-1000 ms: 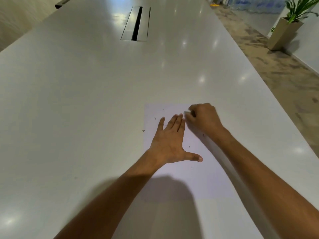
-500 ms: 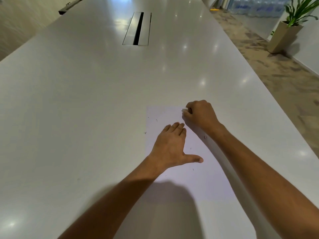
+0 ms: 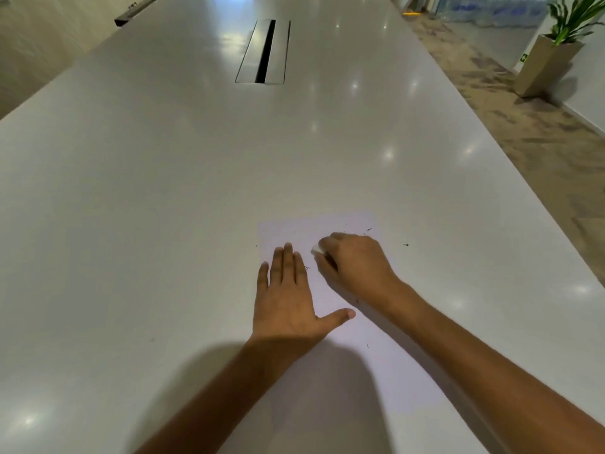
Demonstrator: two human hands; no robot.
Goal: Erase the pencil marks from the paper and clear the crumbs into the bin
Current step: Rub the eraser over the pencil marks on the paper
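One sheet of paper [image 3: 343,326] lies on the white table [image 3: 163,191]. The left hand [image 3: 288,303] presses flat on the sheet's left part, fingers straight, thumb spread. The right hand [image 3: 353,267], curled, pinches one white eraser [image 3: 316,249] against the sheet's upper part. Several dark crumbs [image 3: 369,229] dot the paper.

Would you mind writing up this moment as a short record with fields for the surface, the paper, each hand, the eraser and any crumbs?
surface: long white table
paper: white sheet lying flat on the table
left hand: left hand pressed flat on the sheet, fingers straight, thumb spread
right hand: right hand curled round the eraser
eraser: small white eraser, tip showing at the fingers, down at the sheet
crumbs: dark specks on the sheet's far corner; one speck on the table
bin: not in view
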